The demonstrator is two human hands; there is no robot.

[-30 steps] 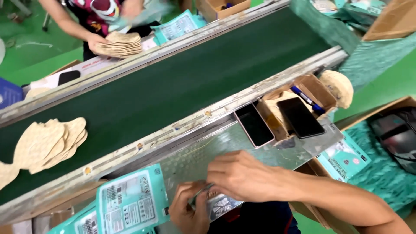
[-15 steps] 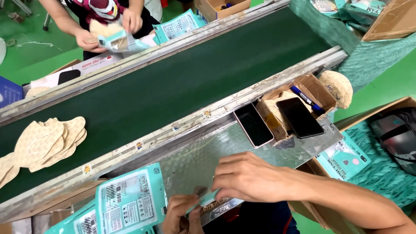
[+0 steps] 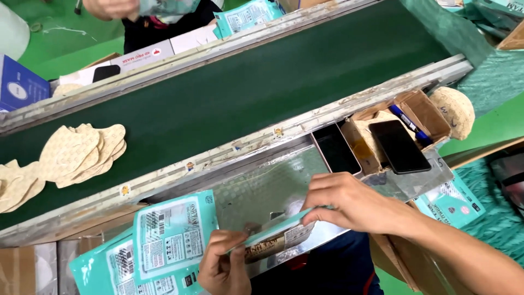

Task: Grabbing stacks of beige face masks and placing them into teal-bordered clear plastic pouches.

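Observation:
My left hand [image 3: 222, 265] and my right hand [image 3: 349, 202] both grip one teal packet [image 3: 273, 240], held flat and edge-on over the metal work shelf [image 3: 256, 188]. The left hand pinches its near end, the right hand its far end. A stack of teal printed pouches [image 3: 164, 240] stands just left of my left hand. On the green conveyor belt [image 3: 245, 93] lies a pile of tan face masks [image 3: 82, 153] at the far left.
Two black phones [image 3: 338, 150] [image 3: 399, 146] and a blue marker [image 3: 410, 125] rest in a cardboard tray [image 3: 420, 109] on the right. Another person's hand [image 3: 112, 6] holds a teal pouch across the belt. A blue box [image 3: 19, 87] sits far left.
The tan masks have ridden further along the belt. My hands have lifted the teal packet slightly and spread along it. The person opposite swapped a mask stack for a teal pouch.

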